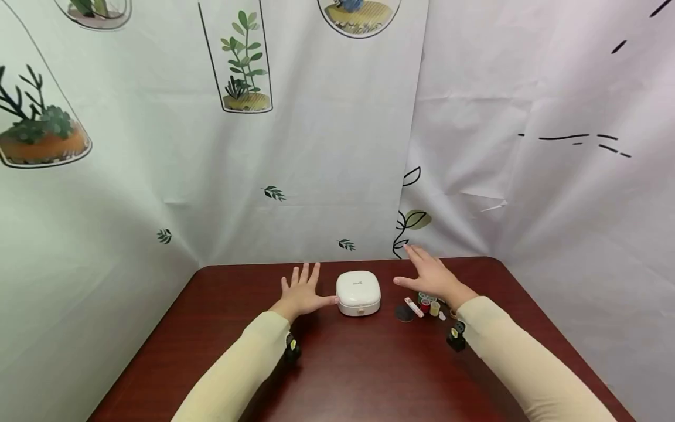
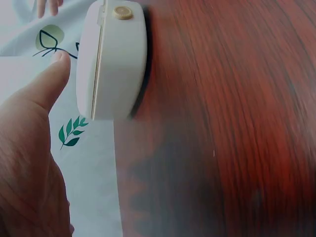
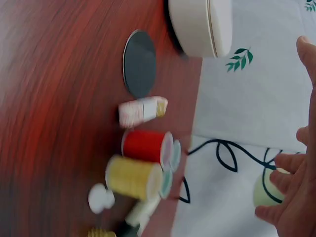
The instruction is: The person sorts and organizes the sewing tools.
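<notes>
A white rounded box [image 1: 358, 292], its lid down and a small tan clasp [image 2: 123, 12] on its front, stands near the back of the table. Just left of it, my left hand [image 1: 302, 296] hovers with spread fingers and holds nothing. Its thumb points at the box; whether they touch I cannot tell. My right hand [image 1: 433, 278], also spread and holding nothing, is over the small sewing things right of the box. Among these are a red thread spool [image 3: 143, 146], a yellow thread spool [image 3: 132, 177], a dark round disc [image 3: 139, 64] and a small pink-and-white packet [image 3: 141, 111].
A white button-like piece [image 3: 100, 198] and a gold-coloured item [image 3: 101, 232] lie by the spools. Teal-edged spools are partly hidden behind them. The dark red wooden table [image 1: 337, 375] ends at a white printed curtain [image 1: 337, 146].
</notes>
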Demonstrator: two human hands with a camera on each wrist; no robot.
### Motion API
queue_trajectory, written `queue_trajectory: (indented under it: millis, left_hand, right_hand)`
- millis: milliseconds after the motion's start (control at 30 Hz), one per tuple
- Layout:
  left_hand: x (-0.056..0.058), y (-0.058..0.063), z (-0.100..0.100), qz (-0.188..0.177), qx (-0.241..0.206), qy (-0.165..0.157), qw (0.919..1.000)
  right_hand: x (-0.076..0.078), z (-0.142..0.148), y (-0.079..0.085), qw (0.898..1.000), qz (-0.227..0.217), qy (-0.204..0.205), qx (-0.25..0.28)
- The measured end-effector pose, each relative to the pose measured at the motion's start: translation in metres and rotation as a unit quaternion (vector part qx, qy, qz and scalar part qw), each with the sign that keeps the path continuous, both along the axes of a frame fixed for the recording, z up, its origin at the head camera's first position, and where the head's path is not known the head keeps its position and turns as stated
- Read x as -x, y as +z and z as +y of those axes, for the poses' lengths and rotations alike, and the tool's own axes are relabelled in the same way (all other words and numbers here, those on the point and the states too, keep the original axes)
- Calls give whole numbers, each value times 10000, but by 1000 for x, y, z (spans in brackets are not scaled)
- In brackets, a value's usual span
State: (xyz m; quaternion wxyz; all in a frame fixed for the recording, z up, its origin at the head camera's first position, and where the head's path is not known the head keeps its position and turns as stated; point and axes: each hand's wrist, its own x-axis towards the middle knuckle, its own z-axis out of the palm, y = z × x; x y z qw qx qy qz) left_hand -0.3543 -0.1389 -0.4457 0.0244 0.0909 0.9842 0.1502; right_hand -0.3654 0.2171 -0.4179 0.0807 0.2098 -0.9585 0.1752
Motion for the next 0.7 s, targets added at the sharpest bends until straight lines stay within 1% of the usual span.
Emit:
queue_trajectory:
  millis: [67,200,267,400,433,533,633,700]
  left_hand:
    - [3,-3,4,6,-82,-85,9999]
    - [7,-14,16,9,-255,-201,9995]
    - [7,-20,22,-22,-377,-238,9990]
    - [2,-29,33,-86,-748,-311,9967]
    - [1,-31,35,-70,-885,-335,9955]
    - [-1,-37,40,-59,-1080,-368,9934]
    - [-1,-41,42,-23,-1192,-332,9923]
    - [0,-43,42,-9,-1259,-325,9915]
  right_hand:
    - [4,-5,-5,9999,-98,49,110]
    - [11,-19,-16,9989,-406,123,215]
    - [13,-27,-21,9981,-537,190,244]
    - [15,-46,-27,9967,-720,340,146]
    - [15,-51,-28,9964,-734,392,139]
    - [15,-64,-32,9958,-737,526,163]
    - [15,-73,-38,9951,-733,630,215]
    - [15,-77,-43,9948,-778,615,247]
